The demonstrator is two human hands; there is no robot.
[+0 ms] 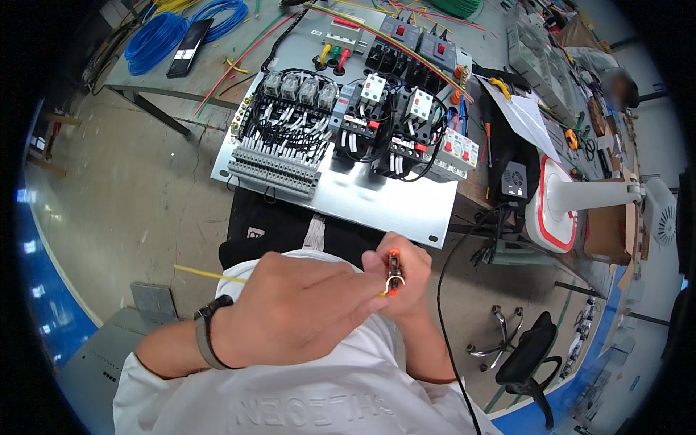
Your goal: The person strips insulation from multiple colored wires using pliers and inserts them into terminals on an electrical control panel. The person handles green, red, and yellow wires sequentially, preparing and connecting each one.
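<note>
By the near edge of the plate [413,210], the right hand [412,274] clasps an orange-and-black tool [394,265]; the left hand [301,308] grasps yellow wire [210,274] beside it.

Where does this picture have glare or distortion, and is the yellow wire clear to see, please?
Head view: the metal plate shines softly; the blue floor strip carries white glare spots and curves near the left rim; same view, the yellow wire looks fairly clear, but the left grip hides part of it.

Thin yellow wire [210,273], hand-held, free end pointing left, other end at an orange-and-dark tool [394,270], also hand-held, seen end-on
</note>
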